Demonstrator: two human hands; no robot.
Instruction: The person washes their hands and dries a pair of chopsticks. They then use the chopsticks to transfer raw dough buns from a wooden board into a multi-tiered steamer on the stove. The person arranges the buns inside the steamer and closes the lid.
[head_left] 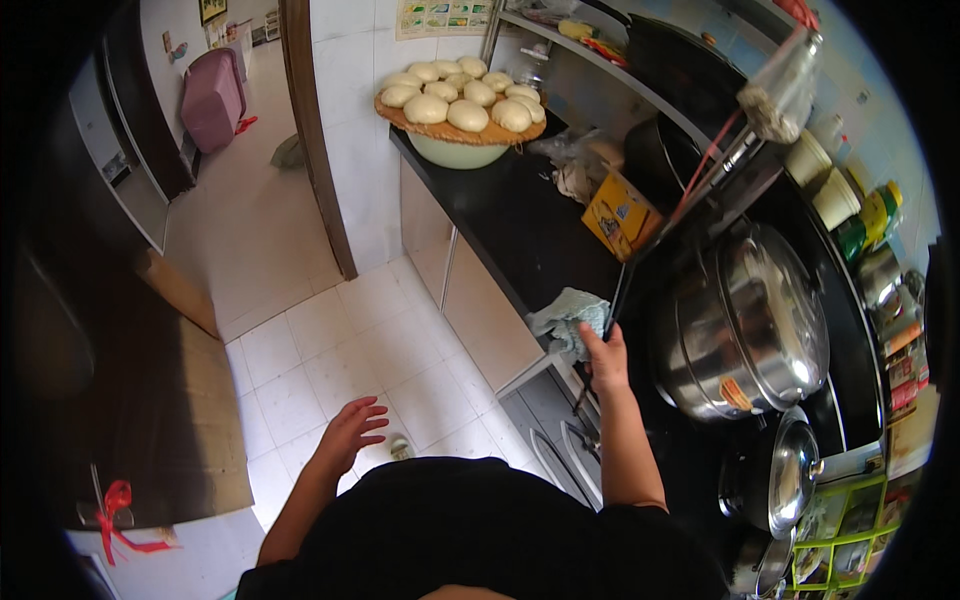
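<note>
Black shirt (470,530) filling foreground. I'm seeing right grip (606,360) holding pale cloth (572,316) at counter (530,235) edge; left grip (350,432) hanging empty, fingers loosely spread. Bunching trailing cloth into palm should be steadying hold, I'm judging, as would giving steel pot (700,330) room.

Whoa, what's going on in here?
A person's right hand touches a pale cloth by the edge of the black counter; how firmly it grips is hard to see. The left hand is open and empty, over the floor. Round buns sit on a brown board atop a bowl, and a big shiny pot stands to the right.
</note>
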